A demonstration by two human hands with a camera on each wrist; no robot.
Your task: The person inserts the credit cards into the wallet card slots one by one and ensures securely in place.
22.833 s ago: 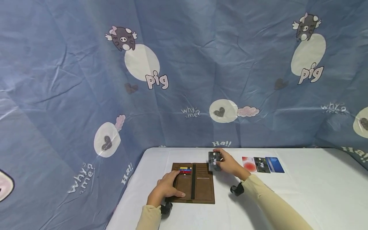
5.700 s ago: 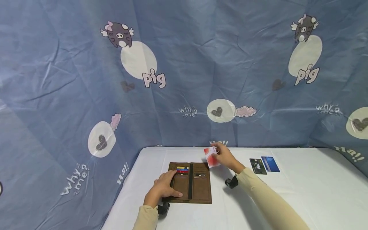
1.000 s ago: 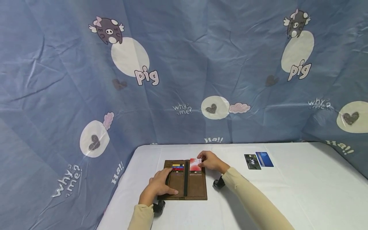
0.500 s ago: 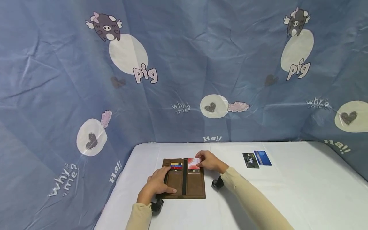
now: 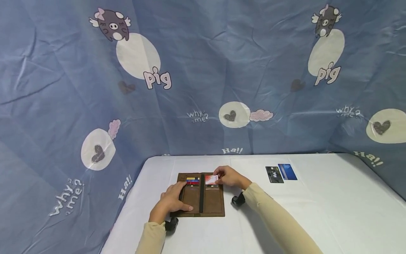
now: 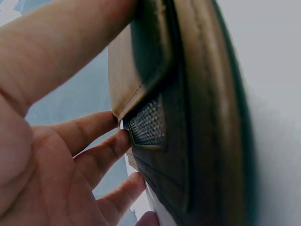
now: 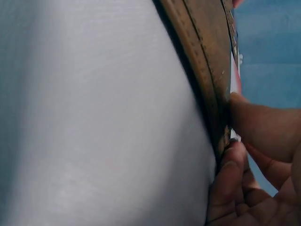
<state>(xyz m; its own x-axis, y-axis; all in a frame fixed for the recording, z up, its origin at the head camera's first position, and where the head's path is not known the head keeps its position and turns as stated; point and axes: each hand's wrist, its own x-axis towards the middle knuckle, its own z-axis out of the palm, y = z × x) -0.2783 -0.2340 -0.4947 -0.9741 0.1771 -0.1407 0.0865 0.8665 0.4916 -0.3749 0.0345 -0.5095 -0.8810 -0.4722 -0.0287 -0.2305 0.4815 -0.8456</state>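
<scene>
A brown wallet point(image 5: 213, 205) lies unfolded on the white table, a dark strap down its middle. My left hand point(image 5: 169, 199) rests on its left half with spread fingers; the left wrist view shows straight fingertips point(image 6: 123, 137) against the wallet's edge. Between thumb and fingers my right hand point(image 5: 233, 177) pinches a red and white card point(image 5: 210, 179), which sits partly down in an upper slot of the right half. Its lower part is hidden in the slot. Several colourful cards point(image 5: 192, 181) show in the left half's slots.
To the right on the table lie a black "Vip" card point(image 5: 274, 174) and a blue card point(image 5: 288, 171), side by side. A blue patterned cloth point(image 5: 203, 77) hangs behind the table's far edge.
Earlier my right hand held a black card at the wallet, then the red and white card, taken from the row on the table. Over the last second that card has slid deeper into the slot.
</scene>
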